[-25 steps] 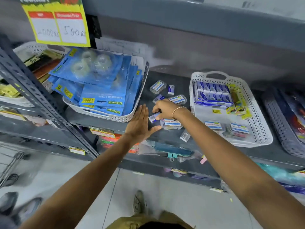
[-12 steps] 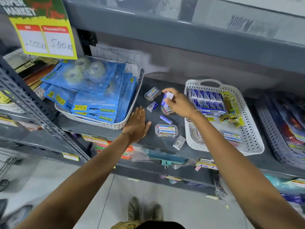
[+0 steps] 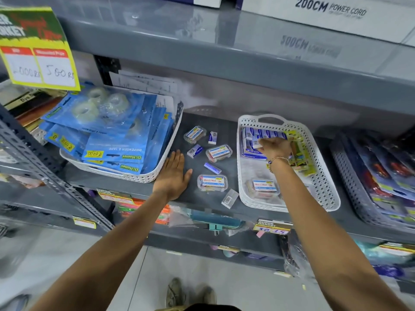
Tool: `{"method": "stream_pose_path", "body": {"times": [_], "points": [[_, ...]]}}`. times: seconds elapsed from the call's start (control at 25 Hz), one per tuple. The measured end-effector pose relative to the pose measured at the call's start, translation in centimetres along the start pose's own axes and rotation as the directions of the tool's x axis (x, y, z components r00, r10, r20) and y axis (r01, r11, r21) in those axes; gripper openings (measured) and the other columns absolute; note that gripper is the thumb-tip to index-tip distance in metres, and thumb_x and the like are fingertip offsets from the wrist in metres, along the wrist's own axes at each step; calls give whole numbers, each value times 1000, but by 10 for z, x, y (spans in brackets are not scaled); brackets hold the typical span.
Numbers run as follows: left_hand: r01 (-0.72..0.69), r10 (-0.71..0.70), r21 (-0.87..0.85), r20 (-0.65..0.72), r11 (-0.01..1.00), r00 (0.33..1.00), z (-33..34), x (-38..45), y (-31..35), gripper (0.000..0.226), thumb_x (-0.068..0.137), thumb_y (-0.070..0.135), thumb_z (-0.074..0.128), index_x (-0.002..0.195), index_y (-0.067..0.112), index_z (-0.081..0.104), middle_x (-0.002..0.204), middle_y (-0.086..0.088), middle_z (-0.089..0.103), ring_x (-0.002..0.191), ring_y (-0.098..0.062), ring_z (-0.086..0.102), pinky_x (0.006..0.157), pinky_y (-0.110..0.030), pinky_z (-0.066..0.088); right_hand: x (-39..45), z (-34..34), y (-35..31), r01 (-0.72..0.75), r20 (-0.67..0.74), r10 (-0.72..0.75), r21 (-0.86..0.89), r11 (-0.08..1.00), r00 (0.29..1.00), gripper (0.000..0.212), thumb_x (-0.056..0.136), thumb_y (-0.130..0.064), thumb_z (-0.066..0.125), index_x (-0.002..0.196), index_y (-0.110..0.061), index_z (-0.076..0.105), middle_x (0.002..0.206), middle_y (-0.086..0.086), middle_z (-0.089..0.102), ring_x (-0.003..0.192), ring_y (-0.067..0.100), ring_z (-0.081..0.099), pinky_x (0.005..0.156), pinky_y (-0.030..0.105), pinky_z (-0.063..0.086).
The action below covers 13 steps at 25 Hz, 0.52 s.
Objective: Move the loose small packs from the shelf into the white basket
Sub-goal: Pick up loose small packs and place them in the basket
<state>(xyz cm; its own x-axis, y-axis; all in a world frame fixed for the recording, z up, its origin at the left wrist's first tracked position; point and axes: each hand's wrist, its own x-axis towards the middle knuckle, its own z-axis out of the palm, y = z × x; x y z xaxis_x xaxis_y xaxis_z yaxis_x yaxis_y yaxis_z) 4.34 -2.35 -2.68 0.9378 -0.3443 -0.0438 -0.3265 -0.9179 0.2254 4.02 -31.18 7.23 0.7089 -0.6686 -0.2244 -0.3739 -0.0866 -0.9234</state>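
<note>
Several loose small packs lie on the grey shelf [image 3: 202, 122]: a clear box [image 3: 195, 134], a white-and-blue pack [image 3: 212, 138], another blue pack [image 3: 195, 151], a clear labelled box [image 3: 219, 152], a purple strip [image 3: 212, 168], a clear box [image 3: 212, 182] and a barcode pack [image 3: 229, 198]. The white basket [image 3: 325, 187] stands to their right. My right hand [image 3: 275, 147] is inside it at the back, shut on a small white-and-blue pack [image 3: 256, 142] over a row of blue packs. My left hand [image 3: 173, 173] rests flat and open on the shelf.
A white basket of blue tape-dispenser packs [image 3: 116, 140] stands at the left against my left hand. A grey basket of carded goods [image 3: 377, 176] sits at the far right. The shelf above hangs low, with a yellow price sign [image 3: 38, 61].
My right hand picked a small pack off the shelf and carried it right, into the back of the white basket. My left hand stayed flat on the shelf.
</note>
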Motion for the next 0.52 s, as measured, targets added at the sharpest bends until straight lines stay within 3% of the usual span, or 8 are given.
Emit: {"method": "stream_pose_path", "body": {"times": [0.08,0.2,0.28,0.4,0.52], "points": [[2,-2,-6,-2,1000,1000,-1,-1,0,68,99,47,19,151,6,2,162,-9,1,149,-20,-2,121,-34,-2,-2,6,0,47,-51,-61,-225,973,997,24,80,-21,65,88,0,73,96,18,74,94,30,68,92,37,52],[6,-6,-2,-15,1000,1000,-1,-2,1,68,99,48,19,151,7,2,162,-8,0,149,-19,-3,121,-33,-3,-6,10,-1,66,-43,-94,-432,900,995,33,80,-29,62,52,-11,59,71,15,65,93,32,66,74,25,41],[5,-5,1,-15,1000,1000,0,-2,0,69,99,48,19,152,8,2,162,-7,0,149,-19,-4,121,-33,-4,-6,10,-1,80,-28,-110,-507,858,994,41,81,-32,60,48,-10,52,63,12,58,90,33,64,70,26,34],[4,-4,9,-19,1000,1000,0,-2,1,68,99,49,18,152,8,2,162,-7,1,149,-19,-3,121,-33,-4,-3,7,0,143,32,-154,-584,799,988,42,83,-31,57,53,-2,55,71,19,60,74,31,55,70,28,36],[6,-6,22,-11,1000,1000,0,-1,1,68,99,49,17,151,7,2,162,-7,0,149,-19,-4,122,-34,-3,-7,5,-1,206,59,-218,-627,751,974,42,85,-24,52,48,-5,46,68,17,55,71,28,54,68,28,37]]}}
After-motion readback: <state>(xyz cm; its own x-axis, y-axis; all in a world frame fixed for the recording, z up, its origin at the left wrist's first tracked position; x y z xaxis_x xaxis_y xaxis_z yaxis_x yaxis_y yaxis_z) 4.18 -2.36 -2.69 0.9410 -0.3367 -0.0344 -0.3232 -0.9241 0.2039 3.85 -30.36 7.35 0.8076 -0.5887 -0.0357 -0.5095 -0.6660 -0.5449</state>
